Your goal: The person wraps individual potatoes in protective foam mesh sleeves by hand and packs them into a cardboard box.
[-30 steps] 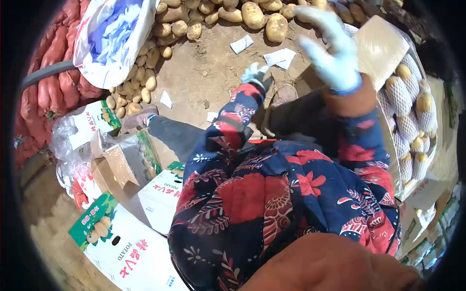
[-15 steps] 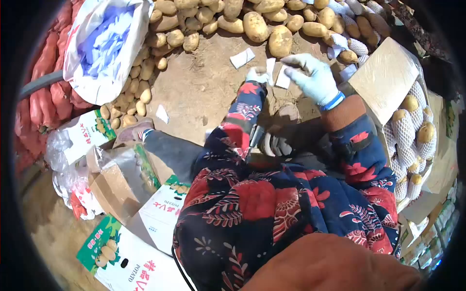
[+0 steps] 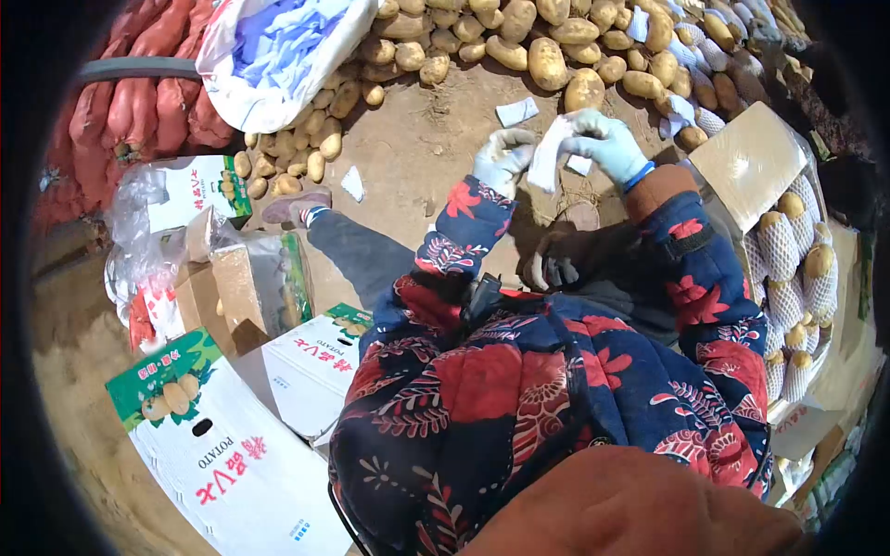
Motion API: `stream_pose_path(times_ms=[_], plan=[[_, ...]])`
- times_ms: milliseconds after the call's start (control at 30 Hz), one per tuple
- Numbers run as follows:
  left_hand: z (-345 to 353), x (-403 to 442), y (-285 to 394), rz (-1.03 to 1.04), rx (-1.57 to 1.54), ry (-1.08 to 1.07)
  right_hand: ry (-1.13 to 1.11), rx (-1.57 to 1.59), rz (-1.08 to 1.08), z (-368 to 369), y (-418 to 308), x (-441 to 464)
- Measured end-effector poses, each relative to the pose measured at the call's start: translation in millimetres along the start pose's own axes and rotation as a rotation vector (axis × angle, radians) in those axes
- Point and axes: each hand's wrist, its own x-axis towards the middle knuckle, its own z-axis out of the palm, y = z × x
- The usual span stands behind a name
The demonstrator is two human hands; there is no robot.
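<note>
My right hand (image 3: 607, 148), in a pale work glove, pinches the top of a flattened white foam sleeve (image 3: 547, 157) that hangs down between my hands. My left hand (image 3: 502, 161), gloved as well, is just left of the sleeve, its fingers curved and apart with nothing visible in them. On the dirt beyond lies another white foam piece (image 3: 516, 112). A smaller white piece (image 3: 579, 165) is under my right hand. Loose potatoes (image 3: 548, 65) are heaped in front of my hands.
At right, an open carton (image 3: 749, 167) holds potatoes in foam nets (image 3: 783, 246). A white sack (image 3: 215, 69) of bluish-white sleeves stands upper left beside red mesh sacks (image 3: 153, 111). Printed potato cartons (image 3: 222, 454) lie at left. A white scrap (image 3: 352, 183) is on the ground.
The view has shifted, so surroundings appear further right or lower. The white sleeve has been lifted and is now in my right hand; my left hand's fingers have spread beside it.
</note>
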Motion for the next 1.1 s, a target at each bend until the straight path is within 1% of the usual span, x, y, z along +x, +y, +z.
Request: stream_pose_path(times_ms=[33, 67, 133, 167, 200, 267, 300, 333, 400, 433, 467, 533, 567, 600, 667, 733, 767, 800, 867, 900, 933, 1000, 1033, 1067, 1100], plan=[[-4.9, 2.6, 2.9, 0.011, -0.027, -0.074, -0.046, 0.244, -0.004, -0.3, -3.4, 0.1], [-4.2, 11.1, 1.9, 0.081, 0.011, -0.111, -0.078, 0.349, -0.004, 3.7, -12.6, -2.8], [3.3, 11.8, -0.2, -0.065, 0.047, -0.197, -0.086, 0.092, -0.119, 5.0, 0.2, -2.7], [5.7, 7.1, 6.4, -0.026, 0.295, -0.254, -0.106, 0.224, -0.053, 7.3, -4.8, -5.7], [-3.3, 16.1, -3.9, 0.04, 0.368, -0.211, -0.08, 0.175, -0.072, 3.4, 16.3, -1.3], [-11.4, 38.6, -12.1, 0.061, 0.109, -0.289, 0.045, 0.158, 0.084, 6.1, 9.3, -4.7], [-9.7, 41.7, -13.9, -0.008, -0.143, -0.136, -0.028, 0.083, 0.097, 0.7, 15.1, -2.0], [13.4, 30.0, 8.8, 0.025, -0.248, -0.303, 0.016, 0.329, 0.229, 1.9, 5.4, -4.9], [66.0, 39.0, 53.5, 0.135, 0.065, -0.761, 0.1, 0.826, 0.189, 12.3, -32.0, -10.4], [63.7, 45.3, 49.2, 0.142, 0.068, -0.767, 0.062, 0.893, 0.256, 14.8, -41.9, -15.0], [53.8, 54.7, 36.6, 0.021, -0.035, -0.701, 0.024, 0.958, 0.321, 17.5, -50.6, -18.6], [29.5, 77.9, -3.3, -0.226, -0.242, -0.554, 0.021, 0.941, 0.262, 41.7, -78.8, -25.7], [45.2, 88.6, 1.3, 0.094, 0.376, -0.423, -0.146, 0.765, 0.309, 33.1, -73.5, -30.5], [58.1, 91.1, 8.6, -0.285, 0.373, -0.221, -0.302, 0.578, 0.346, 22.9, -69.4, -36.4], [24.9, 174.9, -57.8, 0.107, 0.43, -0.156, -0.405, 0.644, 0.403, 24.3, -76.9, -43.7], [17.1, 242.1, -56.1, 0.406, 1.004, -0.009, -0.273, 0.674, 0.32, 32.0, -69.9, -49.5], [39.7, 248.2, -27.8, 0.414, 1.32, 0.109, -0.302, 0.709, 0.388, 24.2, -70.9, -50.5], [61.7, 253.8, 1.4, 0.412, 1.632, 0.232, -0.269, 0.756, 0.391, 19.6, -75.1, -48.7], [69.9, 295.2, 10.4, 0.281, 1.666, 0.298, -0.13, 0.701, 0.431, 13.8, -70.4, -48.7], [64.6, 319.5, 6.8, 0.362, 1.769, 0.311, -0.1, 0.688, 0.439, 8.4, -72.8, -47.0], [69.1, 337.1, 5.4, 0.299, 1.838, 0.333, -0.032, 0.776, 0.447, 7.8, -74.0, -45.1], [72.9, 361.3, 0.2, 0.203, 1.933, 0.34, 0.01, 0.728, 0.428, -1.0, -68.7, -41.5], [77.1, 367.8, -0.8, 0.215, 1.915, 0.39, 0.018, 0.726, 0.435, -6.8, -63.8, -38.7], [81.6, 373.6, -0.9, 0.14, 1.886, 0.407, 0.02, 0.75, 0.434, -10.8, -58.7, -37.6], [83.9, 375.6, 0.4, 0.136, 1.854, 0.408, 0.02, 0.778, 0.434, -12.2, -54.9, -38.4]])
